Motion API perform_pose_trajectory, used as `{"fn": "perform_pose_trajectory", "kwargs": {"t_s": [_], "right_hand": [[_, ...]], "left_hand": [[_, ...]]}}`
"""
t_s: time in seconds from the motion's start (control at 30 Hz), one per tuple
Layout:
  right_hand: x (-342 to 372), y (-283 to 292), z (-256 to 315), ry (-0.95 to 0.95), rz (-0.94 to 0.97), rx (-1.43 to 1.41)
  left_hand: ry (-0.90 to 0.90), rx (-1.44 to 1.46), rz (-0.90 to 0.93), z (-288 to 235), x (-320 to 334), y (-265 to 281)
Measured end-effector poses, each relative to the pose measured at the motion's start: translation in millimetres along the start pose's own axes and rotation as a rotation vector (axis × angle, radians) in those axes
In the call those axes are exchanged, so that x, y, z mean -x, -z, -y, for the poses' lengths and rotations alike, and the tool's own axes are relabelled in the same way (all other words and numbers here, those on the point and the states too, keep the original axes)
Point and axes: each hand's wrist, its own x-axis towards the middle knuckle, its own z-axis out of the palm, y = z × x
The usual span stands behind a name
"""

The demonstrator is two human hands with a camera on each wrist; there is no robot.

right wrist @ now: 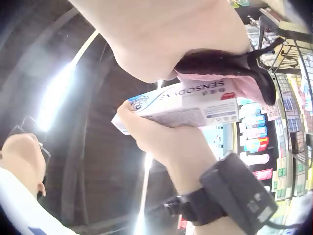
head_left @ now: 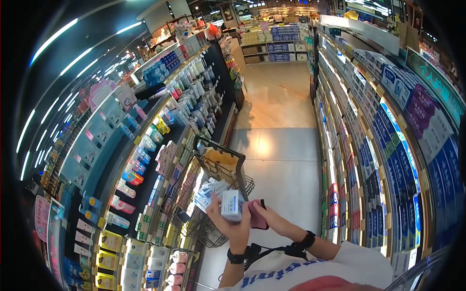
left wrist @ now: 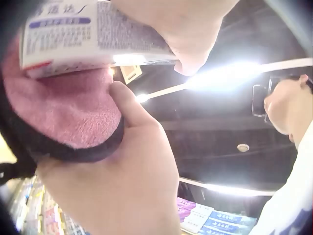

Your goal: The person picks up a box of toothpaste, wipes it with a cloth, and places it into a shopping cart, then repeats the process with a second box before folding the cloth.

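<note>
A white Sensodyne box [head_left: 231,203] [left wrist: 102,36] [right wrist: 181,105] is gripped by my left hand [head_left: 232,230] [left wrist: 183,22] [right wrist: 168,147], its thumb and fingers on opposite sides. My right hand [head_left: 275,224] [left wrist: 117,181] [right wrist: 166,29] pinches a pink fuzzy cloth item [head_left: 256,214] [left wrist: 73,110] [right wrist: 247,88] with a black edge. The cloth lies against the box's printed side in both wrist views. Part of the right hand's fingers is hidden behind the cloth.
A wire cart [head_left: 221,162] with several small packs [head_left: 209,191] stands beyond the left hand. Stocked shelves [head_left: 160,126] line the left side, more shelves [head_left: 374,145] the right. Tiled floor [head_left: 281,169] runs between them.
</note>
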Motion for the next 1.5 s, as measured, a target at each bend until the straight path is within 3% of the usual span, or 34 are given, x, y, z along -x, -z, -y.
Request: {"fn": "perform_pose_trajectory", "kwargs": {"t_s": [0.07, 0.17, 0.2, 0.3, 0.33, 0.37, 0.43, 0.47, 0.57, 0.6, 0.63, 0.7, 0.8, 0.87, 0.93, 1.03, 1.1, 1.17, 1.23, 1.3, 1.37, 1.4, 1.47, 1.5], "right_hand": [[5, 29, 30, 0.08, -0.023, -0.045], [18, 67, 77, 0.27, -0.128, -0.004], [19, 77, 90, 0.343, -0.174, 0.028], [3, 107, 114, 0.613, -0.166, 0.176], [-3, 115, 121, 0.688, -0.165, 0.219], [-15, 114, 124, 0.745, -0.167, 0.246], [-33, 124, 127, 0.649, -0.111, 0.211], [-43, 131, 125, 0.497, -0.052, 0.149], [-82, 155, 115, 0.116, 0.045, 0.176], [-92, 157, 109, 0.049, 0.053, 0.18], [-103, 158, 104, -0.018, 0.061, 0.185], [-124, 152, 107, -0.018, 0.022, 0.108], [-155, 134, 121, 0.019, -0.148, -0.125], [-181, 135, 128, 0.151, -0.138, -0.078], [-207, 152, 121, 0.234, -0.093, 0.069], [-230, 133, 132, 0.18, -0.081, 0.127], [-255, 143, 127, -0.118, 0.091, 0.293], [-270, 146, 126, -0.288, 0.241, 0.341], [-284, 147, 132, -0.298, 0.354, 0.311], [-302, 156, 135, -0.274, 0.447, 0.303], [-334, 183, 113, -0.151, 0.564, 0.403], [-342, 194, 104, -0.038, 0.527, 0.345], [-353, 204, 111, -0.272, 0.446, 0.044], [-361, 214, 110, -0.305, 0.505, 0.017]], "left_hand": [[0.031, 0.231, -0.052, 2, -2, -47], [-0.073, -0.115, 0.151, 20, -4, -93], [-0.005, -0.046, 0.217, 19, -8, -110], [-0.268, -0.353, 0.276, 10, -21, -143], [-0.118, -0.246, 0.262, 19, -19, -151], [-0.12, -0.231, 0.183, 24, -21, -162], [-0.128, -0.203, 0.036, 36, -27, -180], [-0.153, -0.134, -0.015, 43, -36, -187], [-0.099, -0.079, 0.059, 78, -60, -178], [-0.324, -0.181, 0.057, 91, -72, -177], [-0.358, -0.251, 0.078, 95, -81, -173], [-0.443, -0.371, 0.095, 102, -105, -171], [-0.234, -0.388, 0.022, 128, -123, -170], [-0.092, -0.354, 0.029, 147, -125, -165], [-0.136, -0.326, 0.041, 165, -131, -161], [-0.116, -0.271, 0.021, 181, -136, -164], [-0.098, -0.227, -0.049, 182, -144, -168], [-0.14, -0.253, -0.071, 187, -152, -169], [-0.214, -0.313, -0.082, 203, -161, -170], [-0.157, -0.247, -0.118, 228, -166, -183], [-0.091, -0.22, -0.151, 245, -167, -190], [-0.14, -0.33, -0.232, 250, -174, -202], [-0.184, -0.537, -0.226, 254, -196, -225], [0.064, -0.183, -0.299, 258, -200, -243]]}}
